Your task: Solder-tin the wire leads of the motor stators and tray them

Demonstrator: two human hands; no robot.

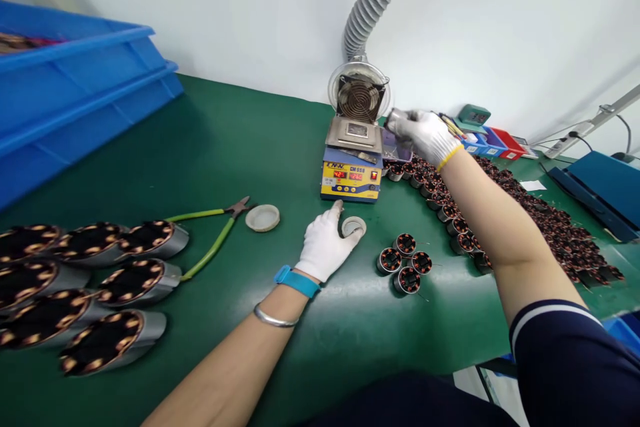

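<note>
My left hand [327, 243], in a white glove, rests low over the bench with thumb and forefinger around a small round white dish [354, 225]. Raised at the right of the solder pot [351, 170], my gloved right hand [423, 133] is closed on a silver-sided motor stator [397, 119], partly hidden by the fingers and blurred. The pot's front shows lit red digits, and a flat metal strip lies on its top. To the right of my left hand stands a small group of copper-wound stators [407, 280].
Green-handled cutters [220, 233] lie beside a white lid [263, 217]. Larger stators [140, 280] stand at left, below blue crates [75, 93]. Many stators [530, 213] cover the right side. Behind the pot are a fan [360, 99] and a ducted hose [375, 0].
</note>
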